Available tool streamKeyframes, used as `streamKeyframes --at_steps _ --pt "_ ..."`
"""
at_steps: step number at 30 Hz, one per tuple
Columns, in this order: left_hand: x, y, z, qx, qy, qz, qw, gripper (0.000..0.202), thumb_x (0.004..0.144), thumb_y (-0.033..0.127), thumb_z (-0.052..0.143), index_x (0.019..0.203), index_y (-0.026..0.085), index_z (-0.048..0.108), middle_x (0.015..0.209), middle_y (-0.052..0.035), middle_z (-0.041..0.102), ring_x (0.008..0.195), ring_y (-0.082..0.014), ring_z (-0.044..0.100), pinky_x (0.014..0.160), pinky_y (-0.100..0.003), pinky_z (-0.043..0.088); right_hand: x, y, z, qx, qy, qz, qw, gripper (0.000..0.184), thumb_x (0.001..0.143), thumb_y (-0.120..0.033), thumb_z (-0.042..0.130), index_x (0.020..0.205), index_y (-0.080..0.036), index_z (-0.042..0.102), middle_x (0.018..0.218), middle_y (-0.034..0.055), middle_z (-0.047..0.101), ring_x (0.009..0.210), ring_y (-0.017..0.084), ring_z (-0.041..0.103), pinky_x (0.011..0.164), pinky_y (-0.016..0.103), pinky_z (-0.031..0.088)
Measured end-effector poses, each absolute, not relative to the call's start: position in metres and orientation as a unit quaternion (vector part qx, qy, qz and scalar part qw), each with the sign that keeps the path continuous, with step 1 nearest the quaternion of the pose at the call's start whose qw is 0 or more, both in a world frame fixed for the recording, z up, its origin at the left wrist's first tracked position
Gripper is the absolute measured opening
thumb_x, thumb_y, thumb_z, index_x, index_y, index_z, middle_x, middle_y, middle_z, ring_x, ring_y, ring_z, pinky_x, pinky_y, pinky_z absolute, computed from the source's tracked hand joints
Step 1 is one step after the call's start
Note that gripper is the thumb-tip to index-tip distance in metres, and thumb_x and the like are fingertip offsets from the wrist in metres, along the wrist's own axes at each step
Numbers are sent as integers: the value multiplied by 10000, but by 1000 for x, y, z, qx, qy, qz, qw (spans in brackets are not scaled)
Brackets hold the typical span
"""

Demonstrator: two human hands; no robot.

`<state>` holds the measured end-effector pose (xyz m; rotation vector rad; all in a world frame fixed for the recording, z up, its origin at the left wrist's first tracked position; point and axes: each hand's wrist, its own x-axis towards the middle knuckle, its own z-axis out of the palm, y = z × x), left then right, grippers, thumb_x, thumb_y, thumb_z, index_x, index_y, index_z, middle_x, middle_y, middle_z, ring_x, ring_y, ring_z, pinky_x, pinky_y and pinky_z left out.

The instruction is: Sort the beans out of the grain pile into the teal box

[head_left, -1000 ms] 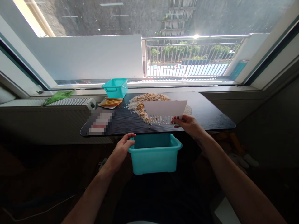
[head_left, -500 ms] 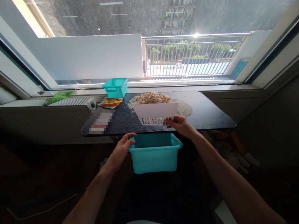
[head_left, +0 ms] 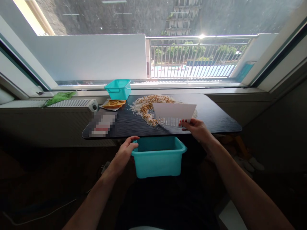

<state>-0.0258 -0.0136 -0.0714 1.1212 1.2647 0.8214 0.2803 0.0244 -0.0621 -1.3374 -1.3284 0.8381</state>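
Note:
My left hand [head_left: 124,154] grips the left rim of a teal plastic bin [head_left: 158,159] held just below the front edge of a dark table [head_left: 216,118]. My right hand [head_left: 196,127] holds a white slotted basket [head_left: 174,114] by its lower right corner, tilted up on the table. A heap of yellow kernels and white grains [head_left: 147,105] lies spread on the table, right behind and left of the basket. A few grains lie in the bottom of the bin.
A second, smaller teal bin [head_left: 118,89] stands at the table's back left, beside an orange-and-white packet [head_left: 113,104]. A blurred flat item [head_left: 102,125] lies at the front left. A radiator [head_left: 72,103] with a green cloth [head_left: 59,96] sits left; a window runs behind.
My right hand has shifted the white basket to the right along the table, after holding it further left half a second ago. More kernels show left of it. The left hand and bin stay put.

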Motion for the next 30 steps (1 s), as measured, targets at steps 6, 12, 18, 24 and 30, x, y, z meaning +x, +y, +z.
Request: streamKeyframes --at_steps 6,12,18,24,30 --pt "-25 -13 -72 482 542 354 590 452 713 403 566 1121 215 527 773 17 536 557 -118 497 510 -242 461 269 30 -60 -545 -552 364 516 420 596 -569 731 728 -174 676 737 42 684 705 171 629 668 325 542" --pt "-25 -12 -73 478 541 358 592 458 708 405 570 1123 214 528 773 16 537 561 -120 503 517 -245 470 271 28 -60 -539 -568 371 499 383 625 -541 725 724 -173 682 731 40 679 698 163 619 656 312 537" --pt "-25 -13 -72 479 540 358 593 458 711 412 568 1124 218 529 793 13 544 576 -125 512 529 -254 481 269 28 -57 -539 -564 372 504 369 620 -529 732 721 -176 684 728 36 675 703 163 613 665 313 533" --pt "-25 -13 -69 481 542 357 590 456 701 407 569 1112 211 537 776 15 546 559 -122 505 505 -245 470 272 21 -57 -544 -572 371 490 342 663 -508 714 727 -173 694 744 40 679 712 162 611 662 302 523" --pt "-24 -13 -69 478 544 355 590 459 692 411 567 1105 213 531 754 23 529 544 -116 487 498 -240 463 276 23 -60 -534 -561 375 509 325 653 -497 728 730 -183 694 742 30 678 717 159 614 667 299 526"
